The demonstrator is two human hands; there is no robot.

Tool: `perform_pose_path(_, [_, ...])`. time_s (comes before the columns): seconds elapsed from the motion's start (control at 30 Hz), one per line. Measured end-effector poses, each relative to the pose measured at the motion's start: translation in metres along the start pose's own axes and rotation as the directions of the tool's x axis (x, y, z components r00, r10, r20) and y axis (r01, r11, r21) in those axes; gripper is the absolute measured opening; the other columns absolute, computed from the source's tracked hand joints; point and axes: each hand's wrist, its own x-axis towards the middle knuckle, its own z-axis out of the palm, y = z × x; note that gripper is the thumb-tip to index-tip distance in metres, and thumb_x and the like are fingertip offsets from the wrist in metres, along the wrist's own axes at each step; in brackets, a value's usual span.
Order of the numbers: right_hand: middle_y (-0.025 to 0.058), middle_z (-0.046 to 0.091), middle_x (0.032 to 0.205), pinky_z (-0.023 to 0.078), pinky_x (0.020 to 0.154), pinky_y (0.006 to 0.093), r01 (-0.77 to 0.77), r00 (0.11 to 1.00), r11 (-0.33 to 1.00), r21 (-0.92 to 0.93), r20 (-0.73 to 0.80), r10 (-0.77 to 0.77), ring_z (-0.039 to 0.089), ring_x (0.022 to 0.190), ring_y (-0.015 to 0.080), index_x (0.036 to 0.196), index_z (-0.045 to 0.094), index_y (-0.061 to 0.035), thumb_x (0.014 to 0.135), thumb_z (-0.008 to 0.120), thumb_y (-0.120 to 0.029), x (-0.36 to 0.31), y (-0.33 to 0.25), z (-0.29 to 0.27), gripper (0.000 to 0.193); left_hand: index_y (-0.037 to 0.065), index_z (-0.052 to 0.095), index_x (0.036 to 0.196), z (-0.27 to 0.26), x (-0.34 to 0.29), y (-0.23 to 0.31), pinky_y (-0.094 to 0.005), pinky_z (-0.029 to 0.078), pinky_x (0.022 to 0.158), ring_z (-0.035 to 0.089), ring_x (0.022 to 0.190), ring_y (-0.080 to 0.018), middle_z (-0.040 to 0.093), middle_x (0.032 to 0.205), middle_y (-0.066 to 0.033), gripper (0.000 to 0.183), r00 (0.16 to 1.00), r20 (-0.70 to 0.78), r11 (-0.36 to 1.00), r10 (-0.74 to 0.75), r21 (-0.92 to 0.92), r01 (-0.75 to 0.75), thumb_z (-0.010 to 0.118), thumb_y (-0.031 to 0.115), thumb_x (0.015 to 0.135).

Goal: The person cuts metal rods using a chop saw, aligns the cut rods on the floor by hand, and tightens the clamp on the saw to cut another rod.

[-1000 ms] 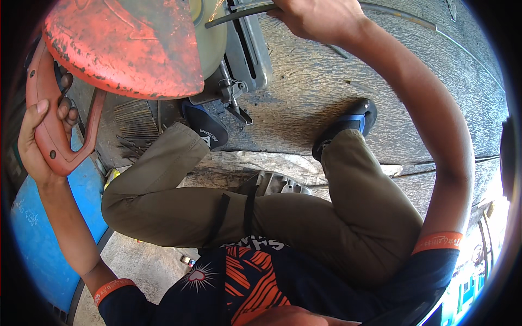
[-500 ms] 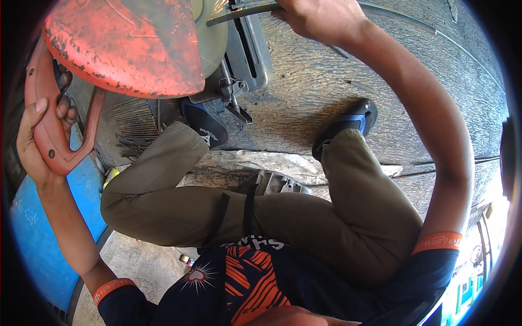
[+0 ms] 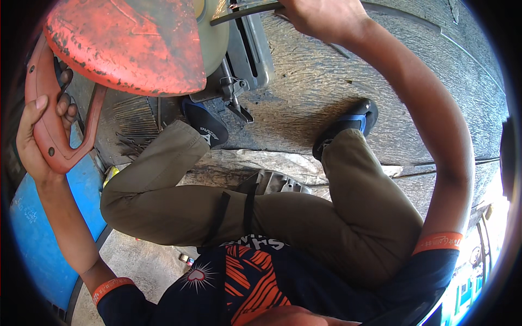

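A cut-off saw with a scuffed red guard (image 3: 128, 49) fills the upper left. My left hand (image 3: 37, 141) is closed around the saw's red loop handle (image 3: 51, 130), some fingers passing through the opening. Beside the guard, part of the pale cutting disc (image 3: 216, 46) shows. At the top edge my right hand (image 3: 326, 19) grips a thin, dark metal rod (image 3: 247, 12), whose left end reaches the disc, with faint sparks there. The rod runs on to the right past my hand. Below the disc sits the saw's grey metal base and clamp (image 3: 234, 87).
My two dark sandals (image 3: 348, 125) rest on a worn, streaked board (image 3: 296, 103). Cut rods (image 3: 136, 117) lie in a pile left of my foot. A blue panel (image 3: 54, 223) stands by my left arm. A ribbed metal part (image 3: 274, 182) lies beneath my legs.
The saw's guard and the rod's end have shifted very slightly to the right and up. Both hands keep their grip.
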Motion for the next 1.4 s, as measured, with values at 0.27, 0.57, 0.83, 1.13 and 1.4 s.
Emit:
perform_pose_path(0.27, [0.0126,0.062,0.06,0.05,0.046,0.038,0.127,0.991,0.991,0.033,-0.041,-0.125,0.064,0.053,0.0273,0.083,0.059,-0.0028,0.08,0.06,-0.011,0.001,0.009,0.007,0.009,-0.006,0.047,0.124,-0.002,0.0,0.0,-0.0286,0.046,0.074,0.05,0.077,-0.0135,0.05,0.084,-0.0068,0.043,1.0,0.021,1.0,0.005,-0.016,-0.004,0.057,0.02,0.09])
perform_pose_path(0.57, [0.0141,0.064,0.067,0.051,0.051,0.0399,0.15,0.988,0.983,0.11,-0.05,-0.145,0.065,0.058,0.0306,0.078,0.062,-0.0036,0.083,0.059,-0.013,0.0,0.017,0.012,0.011,-0.006,0.048,0.122,0.003,-0.001,0.002,-0.0295,0.048,0.072,0.052,0.076,-0.0144,0.052,0.084,-0.008,0.042,0.999,-0.02,0.999,0.039,0.015,-0.038,0.058,0.019,0.09])
perform_pose_path(0.83, [0.0125,0.059,0.069,0.049,0.052,0.037,-0.138,0.99,0.824,0.55,0.089,0.106,0.058,0.055,0.0219,0.101,0.059,-0.0025,0.098,0.05,-0.021,-0.063,0.039,0.045,0.02,-0.003,0.047,0.127,0.004,0.009,-0.015,-0.0284,0.049,0.068,0.054,0.074,-0.0141,0.059,0.103,-0.0116,0.049,0.999,0.037,0.995,0.013,-0.104,-0.009,0.06,0.017,0.084])
perform_pose_path(1.13, [0.0135,0.056,0.072,0.046,0.061,0.0426,-0.29,0.954,0.524,0.801,0.199,0.224,0.059,0.066,0.0296,0.099,0.049,-0.0041,0.101,0.045,-0.028,-0.07,-0.005,-0.002,0.024,-0.001,0.049,0.126,0.002,0.005,-0.013,-0.0285,0.049,0.065,0.055,0.069,-0.0123,0.059,0.105,-0.0108,0.052,0.996,0.079,0.993,0.043,-0.112,-0.034,0.059,0.02,0.08])
perform_pose_path(1.4, [0.0136,0.06,0.083,0.048,0.069,0.0389,-0.126,0.989,0.418,0.9,0.08,0.126,0.062,0.078,0.0283,0.101,0.051,-0.0012,0.102,0.043,-0.022,-0.059,-0.025,-0.026,0.023,-0.001,0.049,0.125,0.012,0.002,-0.008,-0.029,0.049,0.062,0.055,0.067,-0.014,0.059,0.099,-0.0106,0.051,0.994,0.081,0.987,0.077,-0.145,-0.065,0.059,0.018,0.079])
